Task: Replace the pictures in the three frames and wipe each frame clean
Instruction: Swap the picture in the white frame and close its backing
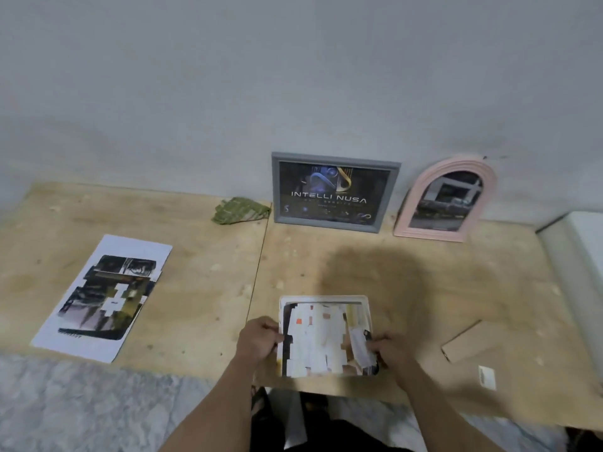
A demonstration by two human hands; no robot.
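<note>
A small white frame [324,299] with a pale printed picture [318,340] lies at the near edge of the plywood. My left hand [259,340] grips its left side and my right hand [390,352] grips its right side, fingers over the picture's edge. A grey frame [334,158] with a dark "INTELLI NUSA" picture leans on the wall behind. To its right leans a pink arched frame [421,194]. A printed sheet [104,295] lies flat at the left. A green cloth [241,210] is bunched by the wall.
Brown backing board [473,340] lies at the right, with a small white tag [487,377] near it. A white box [580,249] stands at the far right. The plywood [202,272] rests on a marbled floor [81,402]. My legs are below the near edge.
</note>
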